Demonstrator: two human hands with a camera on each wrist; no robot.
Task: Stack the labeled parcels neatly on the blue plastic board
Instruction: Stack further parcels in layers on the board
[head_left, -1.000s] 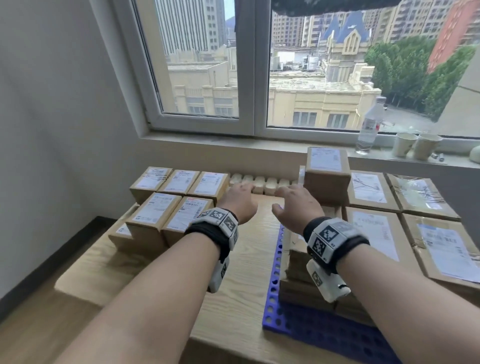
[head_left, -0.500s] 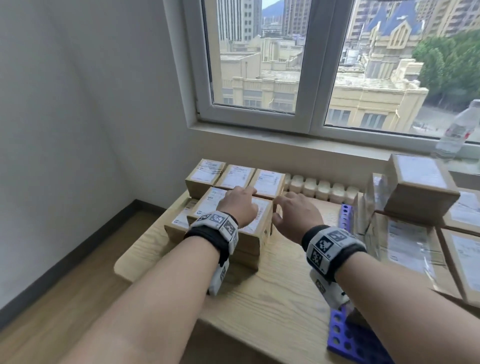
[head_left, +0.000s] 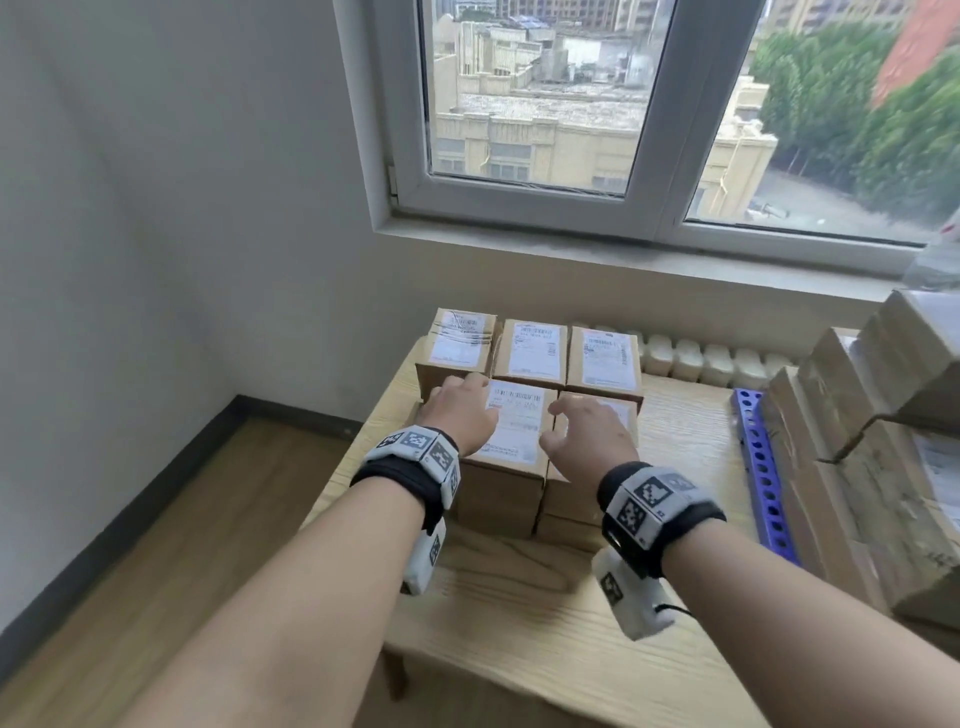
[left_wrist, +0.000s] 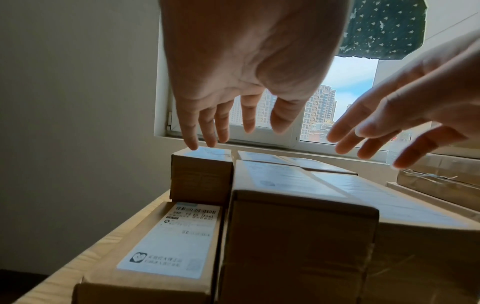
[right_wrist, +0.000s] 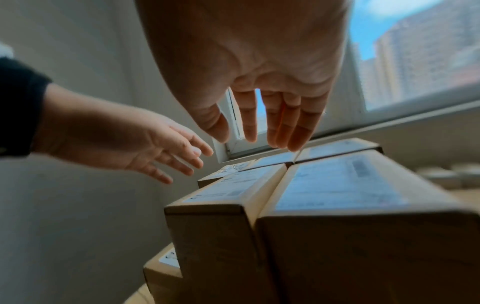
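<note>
Nearest, at 6 o'clock: bare wooden desk (head_left: 545, 613), then left hand (head_left: 460, 415) and right hand (head_left: 589, 434), fingers spread and relaxed, gripping nothing, poised over two front labeled parcels (head_left: 511, 447) lying side by side at centre. Beyond, at 12 o'clock: row of three more parcels (head_left: 530, 348) just behind, touching. Off at 3 o'clock: blue plastic board (head_left: 758, 467) carrying a tall stack of parcels (head_left: 852, 467).
</note>
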